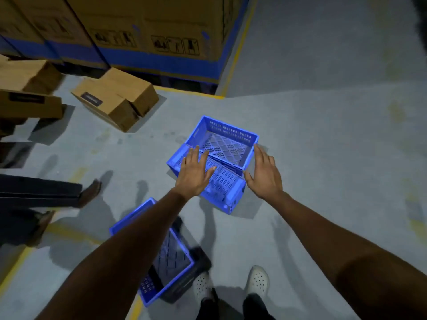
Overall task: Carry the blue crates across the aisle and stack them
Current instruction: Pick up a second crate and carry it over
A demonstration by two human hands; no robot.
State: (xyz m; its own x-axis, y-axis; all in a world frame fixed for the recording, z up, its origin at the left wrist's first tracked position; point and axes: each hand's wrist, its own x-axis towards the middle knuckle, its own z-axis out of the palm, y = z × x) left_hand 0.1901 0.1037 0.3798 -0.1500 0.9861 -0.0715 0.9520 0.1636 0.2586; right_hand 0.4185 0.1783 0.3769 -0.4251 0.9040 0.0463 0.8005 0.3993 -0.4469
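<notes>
Two blue perforated crates sit on the grey floor ahead. The upper blue crate (227,138) rests skewed on top of a lower blue crate (221,188). My left hand (194,173) hovers with fingers spread over the left rim of the pair, holding nothing. My right hand (264,173) is open with fingers apart beside the right rim of the upper crate. A third blue crate (161,262) lies on the floor under my left forearm, near my white shoes (257,280).
Loose cardboard boxes (115,100) lie on the floor to the left, with large stacked cartons (157,31) behind a yellow floor line (191,92). Another person's legs and shoes (90,192) stand at the left. Grey floor stretches to the right.
</notes>
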